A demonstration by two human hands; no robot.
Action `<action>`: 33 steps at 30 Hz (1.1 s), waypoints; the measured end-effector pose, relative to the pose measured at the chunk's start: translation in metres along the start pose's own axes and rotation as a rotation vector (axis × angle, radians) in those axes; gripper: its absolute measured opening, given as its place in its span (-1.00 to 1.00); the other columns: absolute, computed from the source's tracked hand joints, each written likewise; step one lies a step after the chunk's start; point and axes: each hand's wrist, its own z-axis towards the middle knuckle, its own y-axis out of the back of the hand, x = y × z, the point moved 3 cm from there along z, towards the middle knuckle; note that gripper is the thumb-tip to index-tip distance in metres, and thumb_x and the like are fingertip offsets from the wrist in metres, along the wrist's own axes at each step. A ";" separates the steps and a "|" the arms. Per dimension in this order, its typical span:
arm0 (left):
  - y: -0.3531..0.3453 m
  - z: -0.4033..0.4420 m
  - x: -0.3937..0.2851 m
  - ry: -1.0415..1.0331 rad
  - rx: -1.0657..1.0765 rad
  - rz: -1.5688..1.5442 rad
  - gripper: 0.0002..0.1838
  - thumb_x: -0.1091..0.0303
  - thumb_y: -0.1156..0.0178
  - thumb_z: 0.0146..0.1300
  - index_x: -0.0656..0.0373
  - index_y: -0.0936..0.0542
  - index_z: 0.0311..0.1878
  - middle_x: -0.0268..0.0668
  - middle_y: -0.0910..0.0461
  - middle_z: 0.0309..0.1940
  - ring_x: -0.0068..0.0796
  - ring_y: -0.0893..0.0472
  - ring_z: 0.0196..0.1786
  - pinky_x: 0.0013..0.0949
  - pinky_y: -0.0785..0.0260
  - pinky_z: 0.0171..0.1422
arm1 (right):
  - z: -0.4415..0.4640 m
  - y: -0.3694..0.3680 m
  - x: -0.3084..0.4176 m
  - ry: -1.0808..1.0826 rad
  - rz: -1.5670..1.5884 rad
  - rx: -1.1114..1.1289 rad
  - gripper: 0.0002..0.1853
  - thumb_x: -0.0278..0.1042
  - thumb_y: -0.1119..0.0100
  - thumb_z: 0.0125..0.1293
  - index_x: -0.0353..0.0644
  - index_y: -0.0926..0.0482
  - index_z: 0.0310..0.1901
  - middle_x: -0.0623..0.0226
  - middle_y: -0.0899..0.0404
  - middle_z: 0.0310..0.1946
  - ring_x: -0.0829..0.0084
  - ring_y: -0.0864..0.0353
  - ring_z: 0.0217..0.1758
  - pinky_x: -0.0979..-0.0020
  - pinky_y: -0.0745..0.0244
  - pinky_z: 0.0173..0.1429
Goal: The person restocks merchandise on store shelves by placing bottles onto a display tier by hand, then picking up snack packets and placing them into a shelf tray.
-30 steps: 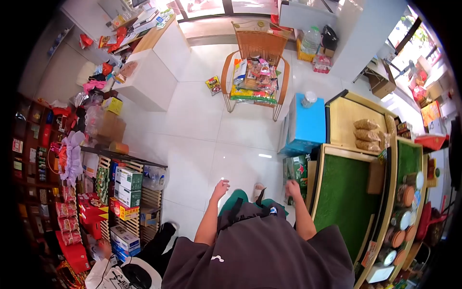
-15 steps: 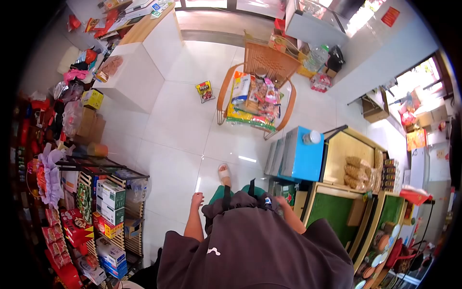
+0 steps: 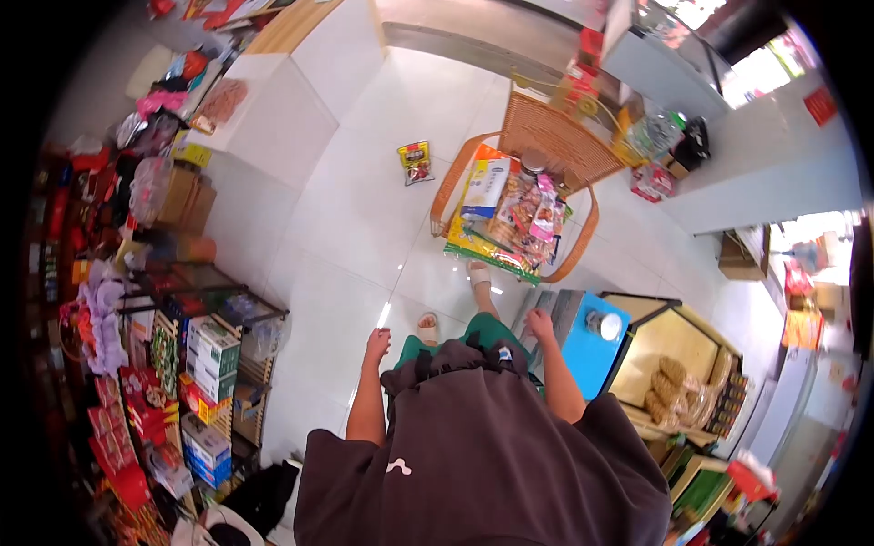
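My left hand (image 3: pixel 378 343) hangs beside my left leg, its fingers loosely bent and nothing visible in it. Out in front on the right, my right hand (image 3: pixel 539 323) is loosely curled near the blue-topped box (image 3: pixel 592 350); I see nothing held. Ahead stands a wicker chair (image 3: pixel 560 132) whose seat is heaped with snack packets. Among them are a white-and-blue pack (image 3: pixel 485 187), a pink packet (image 3: pixel 543 207) and a yellow-green bag (image 3: pixel 492 257). A yellow-and-red snack packet (image 3: pixel 415 163) lies on the floor to the chair's left.
A rack of boxed goods (image 3: pixel 214 359) stands at left, with a white counter (image 3: pixel 264 109) farther ahead. On the blue-topped box sits a jar (image 3: pixel 604 325). A wooden display bin (image 3: pixel 678 337) with bagged goods is on the right. A pillar (image 3: pixel 765 173) rises beyond.
I have stepped forward, so the chair and the floor packet appear nearer and farther right. My right hand has swung forward from beside my hip; my left hand has risen slightly in view.
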 end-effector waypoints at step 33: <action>0.171 0.126 -0.154 0.129 -0.132 -0.379 -0.67 0.18 0.03 0.23 0.05 -0.40 0.04 -0.28 -0.53 -0.14 -0.41 -0.54 -0.20 -0.34 -0.38 -0.19 | 0.126 -0.208 0.203 0.157 -0.506 0.041 -0.67 -0.19 -0.03 0.12 -0.33 -0.52 -0.26 0.21 -0.55 -0.63 0.43 -0.55 -0.64 0.44 -0.45 -0.52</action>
